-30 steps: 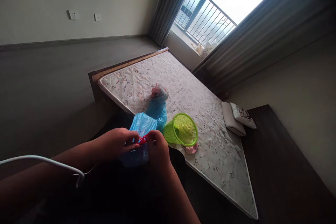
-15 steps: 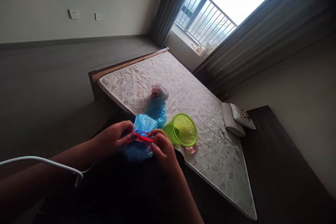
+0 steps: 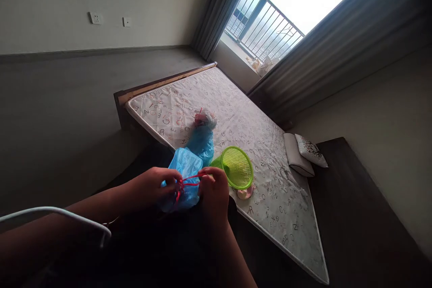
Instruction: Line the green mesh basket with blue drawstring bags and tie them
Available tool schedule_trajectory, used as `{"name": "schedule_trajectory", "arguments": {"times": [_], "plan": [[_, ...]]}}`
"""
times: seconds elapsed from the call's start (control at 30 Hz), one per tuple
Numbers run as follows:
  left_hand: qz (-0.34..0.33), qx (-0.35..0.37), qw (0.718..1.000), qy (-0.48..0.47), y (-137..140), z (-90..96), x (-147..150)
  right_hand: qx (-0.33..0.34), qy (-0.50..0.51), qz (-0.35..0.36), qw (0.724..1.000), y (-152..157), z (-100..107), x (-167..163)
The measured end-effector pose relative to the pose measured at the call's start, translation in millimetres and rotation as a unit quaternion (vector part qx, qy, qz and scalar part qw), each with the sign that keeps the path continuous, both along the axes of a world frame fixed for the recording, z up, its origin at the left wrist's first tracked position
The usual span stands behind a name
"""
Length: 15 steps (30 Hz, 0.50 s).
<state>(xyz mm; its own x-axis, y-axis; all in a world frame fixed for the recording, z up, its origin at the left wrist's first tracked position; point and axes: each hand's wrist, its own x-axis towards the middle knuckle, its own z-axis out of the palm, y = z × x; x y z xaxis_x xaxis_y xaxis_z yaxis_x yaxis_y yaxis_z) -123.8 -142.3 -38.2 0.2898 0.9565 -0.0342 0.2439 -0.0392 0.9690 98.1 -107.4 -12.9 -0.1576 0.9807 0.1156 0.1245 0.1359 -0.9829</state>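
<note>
A blue plastic bag with a red drawstring rests at my lap, by the bed's edge. My left hand is closed on the bag's gathered neck, where the red string bunches up. My right hand pinches the string and holds it taut to the right. Behind lies another blue bag, with a crumpled clear plastic bag beyond it. A green mesh wastebasket lies on its side just right of my right hand, its mouth facing me.
The lettered mattress stretches ahead on a wooden bed frame. A small pinkish item lies under the basket's rim. Pillows sit by the dark headboard. A white cable hangs across my left forearm.
My right hand has moved right and drawn the red string out into a taut loop. My left hand has shifted slightly right at the bag's neck.
</note>
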Motion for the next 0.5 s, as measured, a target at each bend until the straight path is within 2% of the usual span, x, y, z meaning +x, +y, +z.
{"name": "schedule_trajectory", "arguments": {"times": [0.1, 0.17, 0.23, 0.3, 0.37, 0.43, 0.5], "plan": [[0.041, -0.047, 0.991, -0.121, 0, -4.3, -4, 0.034, -0.024, 0.063, 0.997, 2, -4, 1], [0.064, -0.072, 0.98, -0.176, -2, -1.0, -6, -0.002, -0.086, 0.143, 0.986, 1, -8, -1], [0.08, -0.096, 0.97, -0.207, -4, 7.0, -9, -0.055, -0.134, 0.191, 0.971, -1, -9, -2], [0.085, -0.115, 0.961, -0.239, -4, 15.1, -13, -0.08, -0.163, 0.177, 0.967, -1, -7, 0], [0.103, -0.099, 0.953, -0.267, -3, 18.2, -19, -0.071, -0.187, 0.121, 0.972, 3, -4, 6], [0.159, -0.059, 0.948, -0.269, -1, 14.6, -26, -0.049, -0.203, 0.066, 0.976, 8, -1, 13], [0.255, -0.014, 0.929, -0.267, 2, 7.3, -31, -0.031, -0.213, 0.033, 0.976, 12, 1, 19]]}}
